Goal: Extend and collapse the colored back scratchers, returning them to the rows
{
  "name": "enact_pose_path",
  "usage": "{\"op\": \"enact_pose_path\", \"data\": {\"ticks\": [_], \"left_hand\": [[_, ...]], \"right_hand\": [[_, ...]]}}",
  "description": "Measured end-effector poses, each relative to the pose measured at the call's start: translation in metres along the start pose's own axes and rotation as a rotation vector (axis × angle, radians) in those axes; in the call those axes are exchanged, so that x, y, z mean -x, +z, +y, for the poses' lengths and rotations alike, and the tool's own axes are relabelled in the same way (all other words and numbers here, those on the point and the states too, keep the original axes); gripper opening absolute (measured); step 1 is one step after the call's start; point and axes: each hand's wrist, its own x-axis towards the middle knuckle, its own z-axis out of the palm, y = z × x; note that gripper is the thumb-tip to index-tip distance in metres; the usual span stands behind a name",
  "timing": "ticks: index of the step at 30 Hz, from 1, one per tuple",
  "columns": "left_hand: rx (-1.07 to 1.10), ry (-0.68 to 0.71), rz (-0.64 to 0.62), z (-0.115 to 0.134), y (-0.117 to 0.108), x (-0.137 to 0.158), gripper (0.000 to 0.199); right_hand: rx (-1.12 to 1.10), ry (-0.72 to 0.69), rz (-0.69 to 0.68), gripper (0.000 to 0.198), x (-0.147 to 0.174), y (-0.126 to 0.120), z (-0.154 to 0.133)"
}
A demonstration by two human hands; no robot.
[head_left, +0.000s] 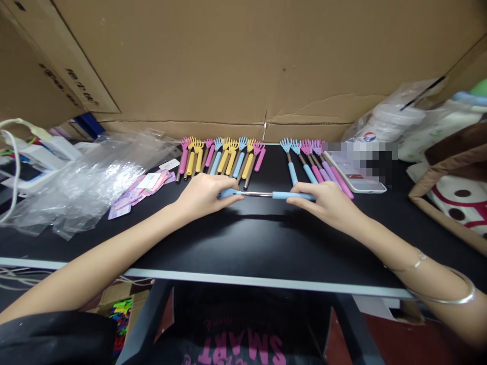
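Note:
A blue back scratcher (258, 194) with a metal shaft lies level between my two hands, just above the black table. My left hand (207, 195) is closed around its blue claw end, which the fingers mostly hide. My right hand (323, 200) grips the blue handle at the other end. Behind my left hand lies a row of pink, yellow and blue back scratchers (228, 156), claws toward the cardboard. Beyond my right hand, a second group of blue, pink and purple back scratchers (304, 157) lies side by side, some handles partly hidden by that hand.
Clear plastic bags (99, 172) and colourful cards (140, 190) lie at the left, near a white cable (15, 167). A phone (353, 175), a bagged cup (391, 124) and a brown-strapped bag (452, 187) are at the right. A cardboard wall (243, 66) stands behind.

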Motion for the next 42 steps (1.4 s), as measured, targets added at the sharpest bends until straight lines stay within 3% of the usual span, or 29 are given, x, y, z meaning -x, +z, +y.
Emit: {"op": "enact_pose_path", "data": {"ticks": [10, 15, 20, 25, 30, 35, 42], "left_hand": [[-0.373, 0.255, 0.161, 0.001, -0.004, 0.005, 0.038], [-0.379, 0.265, 0.176, 0.001, -0.003, 0.003, 0.039], [-0.247, 0.124, 0.075, 0.0, -0.002, 0.001, 0.037], [0.072, -0.06, -0.027, 0.0, 0.0, -0.003, 0.027], [0.366, -0.261, -0.27, 0.002, -0.002, -0.007, 0.029], [0.523, -0.326, -0.477, 0.0, -0.004, -0.01, 0.034], [0.505, -0.322, -0.418, 0.002, -0.001, -0.009, 0.033]], "right_hand": [[-0.329, 0.082, -0.293, 0.046, -0.005, 0.001, -0.002], [-0.317, 0.094, -0.291, 0.044, -0.005, 0.004, 0.001], [-0.206, 0.08, -0.186, 0.042, -0.005, 0.001, -0.001], [-0.003, 0.046, -0.027, 0.04, -0.002, -0.001, -0.003], [0.221, -0.034, 0.095, 0.053, 0.002, 0.002, 0.002], [0.322, -0.11, 0.145, 0.054, 0.004, 0.005, 0.004], [0.355, -0.119, 0.165, 0.04, 0.005, 0.001, 0.0]]}}
